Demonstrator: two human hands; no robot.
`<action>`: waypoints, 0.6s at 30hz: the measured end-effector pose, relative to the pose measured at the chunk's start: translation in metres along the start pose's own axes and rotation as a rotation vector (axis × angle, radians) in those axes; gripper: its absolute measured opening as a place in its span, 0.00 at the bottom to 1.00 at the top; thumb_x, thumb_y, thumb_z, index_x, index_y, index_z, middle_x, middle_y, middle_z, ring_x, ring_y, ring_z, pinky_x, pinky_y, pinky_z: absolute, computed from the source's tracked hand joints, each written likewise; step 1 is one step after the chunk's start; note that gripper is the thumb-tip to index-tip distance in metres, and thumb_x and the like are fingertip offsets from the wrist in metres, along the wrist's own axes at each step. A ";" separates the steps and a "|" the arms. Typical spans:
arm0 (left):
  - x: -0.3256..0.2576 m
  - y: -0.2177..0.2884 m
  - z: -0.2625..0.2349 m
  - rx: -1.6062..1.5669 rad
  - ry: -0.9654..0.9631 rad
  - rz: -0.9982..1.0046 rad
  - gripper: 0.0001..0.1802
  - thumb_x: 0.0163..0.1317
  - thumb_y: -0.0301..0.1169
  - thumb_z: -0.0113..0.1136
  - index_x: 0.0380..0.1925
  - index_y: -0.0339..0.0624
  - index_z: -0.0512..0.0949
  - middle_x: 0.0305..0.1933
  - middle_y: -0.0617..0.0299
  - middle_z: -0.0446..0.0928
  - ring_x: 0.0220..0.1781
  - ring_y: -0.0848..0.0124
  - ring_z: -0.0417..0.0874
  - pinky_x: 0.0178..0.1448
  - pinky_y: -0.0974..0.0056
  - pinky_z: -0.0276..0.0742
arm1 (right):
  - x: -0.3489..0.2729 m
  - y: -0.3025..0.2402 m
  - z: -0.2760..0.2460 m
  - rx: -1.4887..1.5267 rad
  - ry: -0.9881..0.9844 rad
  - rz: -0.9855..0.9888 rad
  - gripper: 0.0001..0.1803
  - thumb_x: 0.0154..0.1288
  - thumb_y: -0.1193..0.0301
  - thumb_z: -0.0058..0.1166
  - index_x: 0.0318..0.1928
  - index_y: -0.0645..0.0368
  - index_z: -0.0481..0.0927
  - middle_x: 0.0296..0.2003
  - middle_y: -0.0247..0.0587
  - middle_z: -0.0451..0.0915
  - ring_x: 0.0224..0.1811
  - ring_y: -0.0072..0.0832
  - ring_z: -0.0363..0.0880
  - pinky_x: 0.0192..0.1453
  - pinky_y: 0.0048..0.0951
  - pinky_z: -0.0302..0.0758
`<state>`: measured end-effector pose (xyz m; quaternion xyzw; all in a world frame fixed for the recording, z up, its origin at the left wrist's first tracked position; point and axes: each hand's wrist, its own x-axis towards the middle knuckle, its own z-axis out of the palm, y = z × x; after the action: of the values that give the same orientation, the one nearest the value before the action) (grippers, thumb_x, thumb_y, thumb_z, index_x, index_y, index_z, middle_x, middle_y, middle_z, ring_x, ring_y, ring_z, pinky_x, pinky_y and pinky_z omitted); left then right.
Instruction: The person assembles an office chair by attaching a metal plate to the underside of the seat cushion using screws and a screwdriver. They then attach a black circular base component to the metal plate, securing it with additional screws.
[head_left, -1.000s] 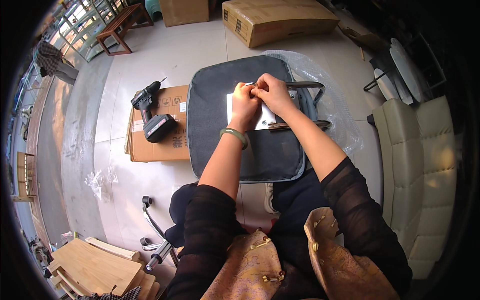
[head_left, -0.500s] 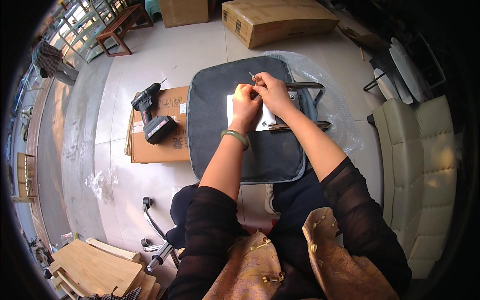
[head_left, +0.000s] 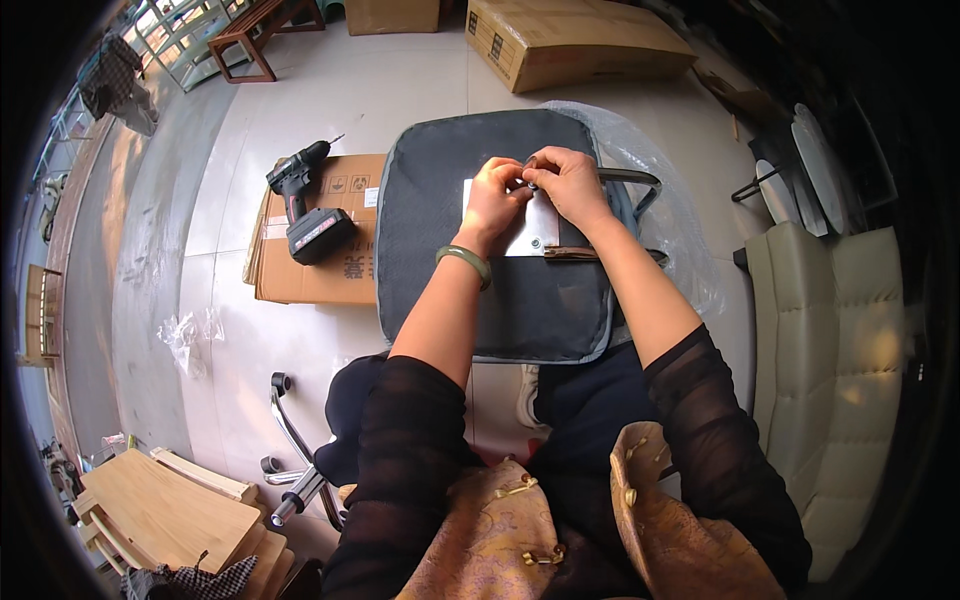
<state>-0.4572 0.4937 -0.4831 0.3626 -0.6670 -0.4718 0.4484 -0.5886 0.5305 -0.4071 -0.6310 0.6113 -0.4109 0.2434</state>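
Observation:
An upturned dark grey chair seat [head_left: 430, 290] lies in front of my knees, with a silver metal plate [head_left: 520, 242] on its underside. Over the plate's far part, my left hand [head_left: 494, 205] is closed in a pinch, its fingertips against those of the other hand. My right hand [head_left: 570, 188] pinches a small metal piece [head_left: 531, 163], too covered by fingers to name exactly. Curved dark armrest bars [head_left: 632, 177] stick out at the seat's right side. A bolt head [head_left: 536, 243] shows on the plate's near part.
Left of the seat, a black cordless drill [head_left: 308, 205] rests on a flat cardboard box [head_left: 285, 285]. A chrome wheeled chair base [head_left: 300, 450] stands at lower left, near stacked wooden pieces [head_left: 170, 505]. Bubble wrap [head_left: 685, 240] and a padded sofa [head_left: 800, 350] are at right.
My fingertips have come together, and the thin silver rod that stuck out above my right fingers no longer shows. The whole view has shifted slightly.

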 end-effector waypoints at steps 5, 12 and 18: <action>0.000 0.005 -0.014 0.021 -0.123 0.039 0.14 0.51 0.23 0.67 0.41 0.40 0.83 0.47 0.62 0.78 0.45 0.69 0.81 0.52 0.67 0.77 | 0.004 -0.005 -0.006 -0.118 -0.045 -0.079 0.07 0.58 0.73 0.60 0.36 0.64 0.83 0.28 0.45 0.84 0.31 0.27 0.83 0.38 0.28 0.77; 0.002 -0.004 0.001 -0.026 -0.005 0.108 0.13 0.48 0.25 0.70 0.36 0.38 0.84 0.43 0.56 0.78 0.43 0.63 0.81 0.49 0.62 0.78 | 0.010 0.008 -0.008 -0.055 -0.090 -0.080 0.10 0.58 0.75 0.61 0.40 0.62 0.79 0.31 0.45 0.83 0.34 0.27 0.84 0.39 0.28 0.77; 0.000 -0.003 0.012 0.134 0.145 0.165 0.12 0.49 0.29 0.66 0.33 0.35 0.79 0.39 0.52 0.76 0.45 0.54 0.77 0.51 0.58 0.74 | 0.008 0.017 0.000 0.130 -0.113 -0.010 0.04 0.58 0.80 0.60 0.35 0.65 0.80 0.29 0.34 0.81 0.33 0.19 0.78 0.39 0.23 0.75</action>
<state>-0.4680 0.4964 -0.4880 0.3687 -0.6906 -0.3602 0.5074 -0.5985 0.5207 -0.4189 -0.6390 0.5656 -0.4146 0.3161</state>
